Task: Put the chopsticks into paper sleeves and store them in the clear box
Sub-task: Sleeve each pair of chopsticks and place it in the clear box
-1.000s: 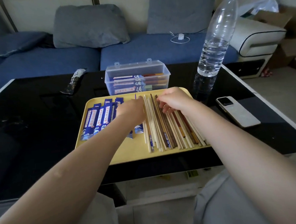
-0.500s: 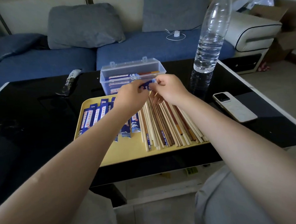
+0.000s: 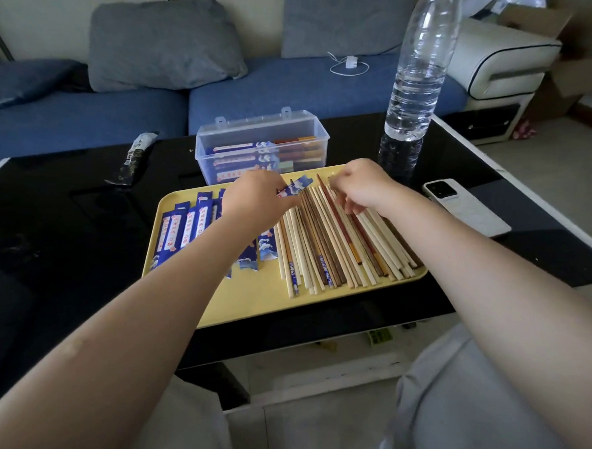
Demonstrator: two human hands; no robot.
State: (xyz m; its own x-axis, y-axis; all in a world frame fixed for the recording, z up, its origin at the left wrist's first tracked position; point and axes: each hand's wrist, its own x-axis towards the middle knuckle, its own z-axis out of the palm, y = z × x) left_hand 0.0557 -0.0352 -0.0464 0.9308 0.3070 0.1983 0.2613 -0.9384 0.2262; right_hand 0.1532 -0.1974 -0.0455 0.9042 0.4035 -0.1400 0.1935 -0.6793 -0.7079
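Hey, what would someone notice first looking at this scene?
Probably the yellow tray at the middle of the black table, loaded with bare chopsticks on its right and blue paper sleeves on its left. Both hands work over it, the left hand pinching a blue sleeve. A tall water bottle stands behind right.

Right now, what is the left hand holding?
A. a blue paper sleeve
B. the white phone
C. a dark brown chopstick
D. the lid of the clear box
A: the left hand pinches a blue paper sleeve whose end sticks out above the loose chopsticks on the yellow tray.
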